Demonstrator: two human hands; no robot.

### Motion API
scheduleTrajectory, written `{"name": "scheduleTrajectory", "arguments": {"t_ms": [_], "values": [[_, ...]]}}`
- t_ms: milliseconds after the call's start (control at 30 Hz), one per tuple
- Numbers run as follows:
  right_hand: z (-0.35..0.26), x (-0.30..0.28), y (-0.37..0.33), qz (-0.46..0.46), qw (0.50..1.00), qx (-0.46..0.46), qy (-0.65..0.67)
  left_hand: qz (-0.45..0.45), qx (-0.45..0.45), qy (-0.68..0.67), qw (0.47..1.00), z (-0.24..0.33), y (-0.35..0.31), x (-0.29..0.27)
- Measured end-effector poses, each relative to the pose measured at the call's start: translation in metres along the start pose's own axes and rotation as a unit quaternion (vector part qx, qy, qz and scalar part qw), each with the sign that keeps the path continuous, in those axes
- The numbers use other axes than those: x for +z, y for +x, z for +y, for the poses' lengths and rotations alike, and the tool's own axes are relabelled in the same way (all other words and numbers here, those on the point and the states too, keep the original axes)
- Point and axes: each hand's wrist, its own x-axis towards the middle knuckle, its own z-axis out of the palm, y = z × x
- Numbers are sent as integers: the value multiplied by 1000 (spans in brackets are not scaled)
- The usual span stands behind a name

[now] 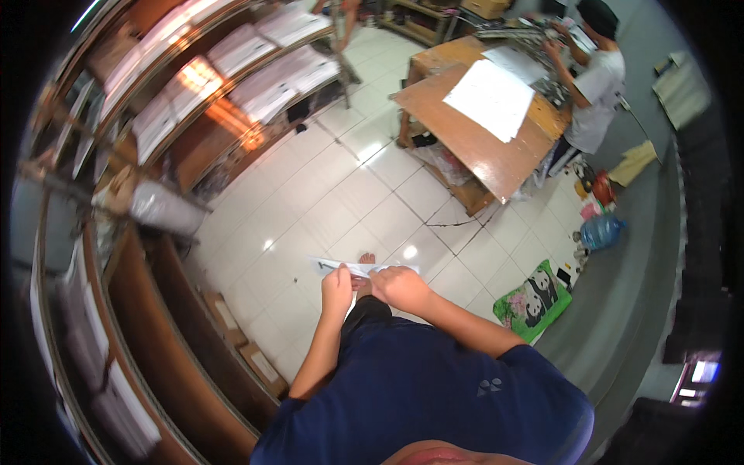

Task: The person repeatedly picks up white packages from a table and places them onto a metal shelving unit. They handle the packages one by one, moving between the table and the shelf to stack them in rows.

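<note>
Before my body, a thin white strip (358,269) that looks like paper or plastic film stretches between both hands. A dark mark shows near its left end. My left hand (336,288) is closed on the strip toward its left side. My right hand (401,287) grips it further right, fingers bent around the edge. The hands are close together at about waist height, above the tiled floor (341,209). Part of the strip is hidden behind my fingers, and its exact kind is hard to make out.
Shelves with stacks of white sheets (283,81) line the left side. Ahead right stands a wooden table (457,101) bearing a white sheet (490,99), with another person (601,93) working beside it. A green panda-print cushion (535,301) and a blue water jug (602,232) lie at right.
</note>
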Motion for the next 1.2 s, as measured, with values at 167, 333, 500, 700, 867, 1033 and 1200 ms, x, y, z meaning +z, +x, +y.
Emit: {"name": "scheduleTrajectory", "arguments": {"t_ms": [167, 333, 500, 700, 867, 1033, 1200], "values": [[69, 26, 86, -66, 996, -12, -55, -34, 33, -14, 999, 43, 88, 20], [127, -5, 176, -113, 992, 37, 49, -22, 152, 141, 978, 70, 205, 5], [232, -5, 188, -11, 967, 204, 155, -3, 157, 204, 966, 146, 294, -13], [385, -29, 146, 132, 857, 496, 34, 107, 189, 250, 944, 175, 401, -26], [496, -41, 137, 128, 798, 555, -199, 125, 170, 144, 967, 192, 476, -30], [559, -23, 175, 54, 827, 502, -247, 112, 162, 247, 949, 232, 526, -33], [604, 3, 222, -80, 857, 451, -238, 74, 142, 79, 984, 255, 569, -32]]}}
